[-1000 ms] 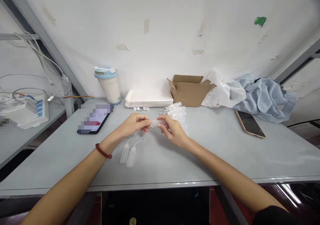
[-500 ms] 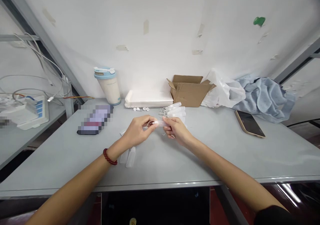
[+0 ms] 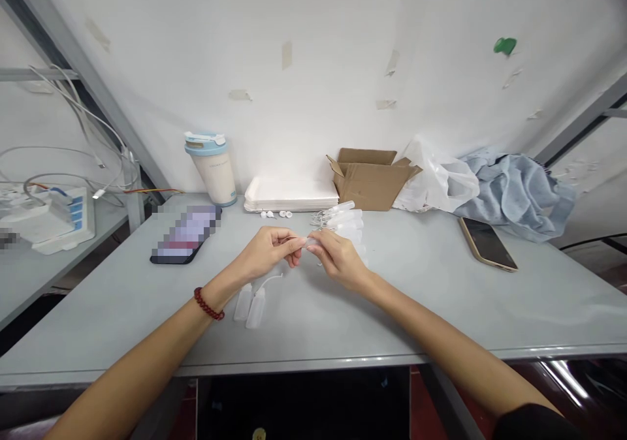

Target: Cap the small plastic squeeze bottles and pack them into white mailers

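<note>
My left hand (image 3: pixel 271 252) is closed in a pinch on one end of a small translucent squeeze bottle (image 3: pixel 308 241). My right hand (image 3: pixel 339 257) pinches the same bottle from the other side, the two sets of fingertips almost touching. Most of this bottle is hidden by the fingers. Just beyond my right hand lies a group of similar small bottles (image 3: pixel 349 217) with thin tubes at their necks. Two more bottles (image 3: pixel 255 309) lie near my left wrist, one with a thin bent tube sticking out. Several small white caps (image 3: pixel 288 215) sit farther back.
Along the wall stand a blue-lidded cup (image 3: pixel 213 172), a white stack of flat packs (image 3: pixel 291 195), an open cardboard box (image 3: pixel 369 182), a plastic bag (image 3: pixel 434 179) and a blue cloth (image 3: pixel 519 192). One phone (image 3: pixel 186 234) lies left, another phone (image 3: pixel 487 243) right.
My right hand has shifted slightly left and turned over more of the bottle, covering it. My left hand's fingers have curled closer in. The two bottles near my left wrist are more exposed.
</note>
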A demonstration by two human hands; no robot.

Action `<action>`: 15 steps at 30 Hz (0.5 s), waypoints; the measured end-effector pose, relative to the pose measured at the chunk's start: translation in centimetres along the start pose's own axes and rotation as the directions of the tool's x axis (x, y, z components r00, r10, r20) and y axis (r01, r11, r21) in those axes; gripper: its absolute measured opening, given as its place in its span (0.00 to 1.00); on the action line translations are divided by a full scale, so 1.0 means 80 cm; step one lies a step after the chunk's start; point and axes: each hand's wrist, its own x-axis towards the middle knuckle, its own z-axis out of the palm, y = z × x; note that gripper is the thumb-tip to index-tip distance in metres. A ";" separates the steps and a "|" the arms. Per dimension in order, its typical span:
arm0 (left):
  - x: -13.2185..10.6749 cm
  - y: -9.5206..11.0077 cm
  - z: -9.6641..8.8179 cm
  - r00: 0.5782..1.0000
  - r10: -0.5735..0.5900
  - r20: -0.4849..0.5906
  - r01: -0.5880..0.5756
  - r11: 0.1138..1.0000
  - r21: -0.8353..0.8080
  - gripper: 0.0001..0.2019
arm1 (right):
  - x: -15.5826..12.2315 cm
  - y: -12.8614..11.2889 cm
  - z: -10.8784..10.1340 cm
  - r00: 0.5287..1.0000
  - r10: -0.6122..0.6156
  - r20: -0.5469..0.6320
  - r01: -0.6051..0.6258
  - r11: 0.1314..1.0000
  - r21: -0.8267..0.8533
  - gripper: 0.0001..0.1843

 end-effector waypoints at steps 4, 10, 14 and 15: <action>-0.005 0.005 0.004 0.993 0.096 -0.065 -0.084 0.983 0.160 0.11 | 0.003 -0.013 -0.006 0.948 0.290 0.132 -0.319 0.881 0.350 0.17; 0.002 -0.005 0.003 0.975 0.202 -0.092 -0.168 0.941 0.293 0.11 | 0.008 -0.008 -0.009 0.864 0.454 0.218 -0.498 0.708 0.500 0.17; 0.020 -0.031 -0.030 0.942 0.194 -0.272 -0.046 0.882 0.469 0.14 | 0.014 0.017 -0.025 0.854 0.494 -0.166 -0.379 0.807 0.452 0.17; 0.024 -0.040 -0.042 0.929 0.180 -0.323 0.029 0.836 0.548 0.14 | 0.016 0.025 -0.032 0.833 0.489 -0.257 -0.360 0.834 0.418 0.16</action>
